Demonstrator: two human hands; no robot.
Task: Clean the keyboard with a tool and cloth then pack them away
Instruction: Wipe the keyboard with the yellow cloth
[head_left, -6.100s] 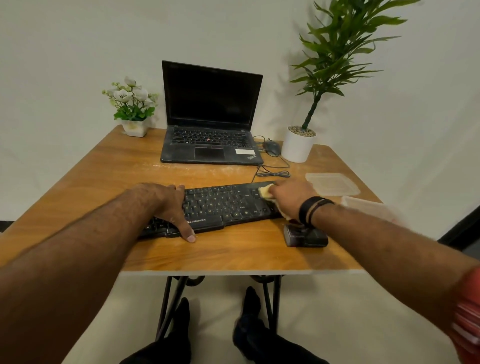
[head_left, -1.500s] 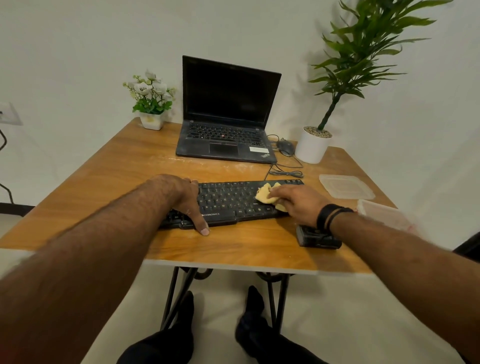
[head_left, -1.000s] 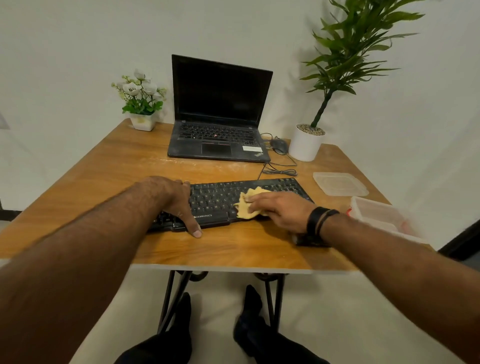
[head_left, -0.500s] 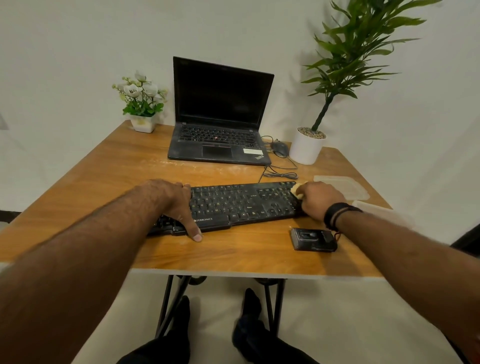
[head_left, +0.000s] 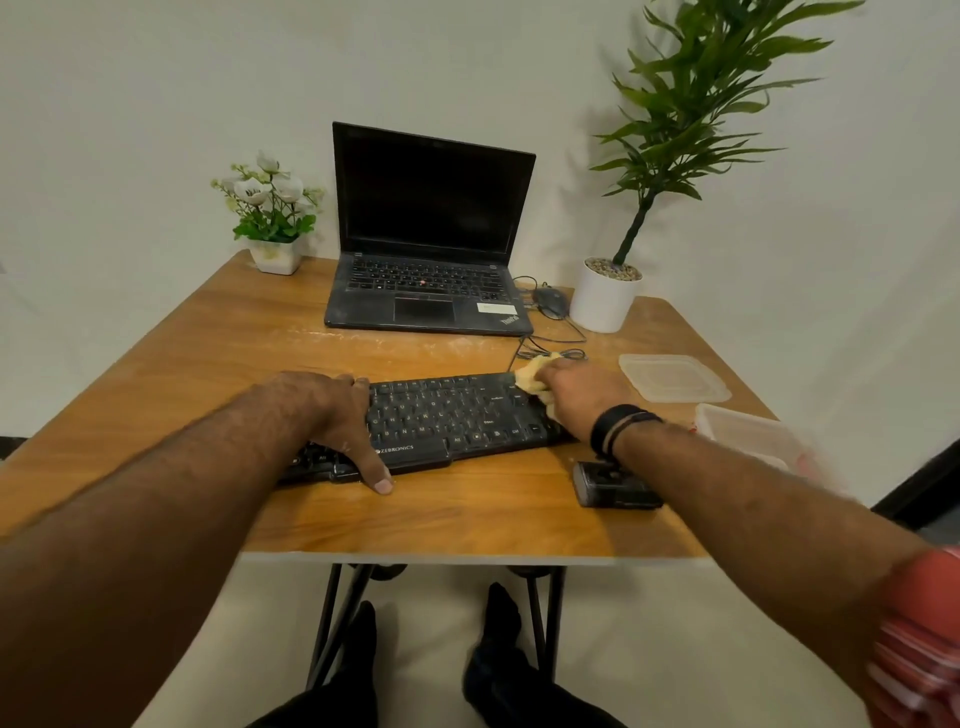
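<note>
A black keyboard (head_left: 447, 415) lies across the wooden table (head_left: 208, 364), near its front edge. My left hand (head_left: 332, 415) rests flat on the keyboard's left end, fingers spread, thumb on the table. My right hand (head_left: 576, 397) presses a yellow cloth (head_left: 532, 376) onto the keyboard's far right corner. A small black cleaning tool (head_left: 615, 486) lies on the table just under my right wrist. A clear plastic box (head_left: 748, 434) stands at the right edge, its lid (head_left: 672, 376) lying flat beside it.
An open black laptop (head_left: 426, 249) sits at the back centre, with a mouse (head_left: 550, 301) and cable to its right. A white flower pot (head_left: 270, 218) stands at back left, a tall potted plant (head_left: 608, 299) at back right. My feet show below the table.
My right hand swept the cloth left over the keys, back to the right end, and now sits at the far right corner. My left hand has stayed put.
</note>
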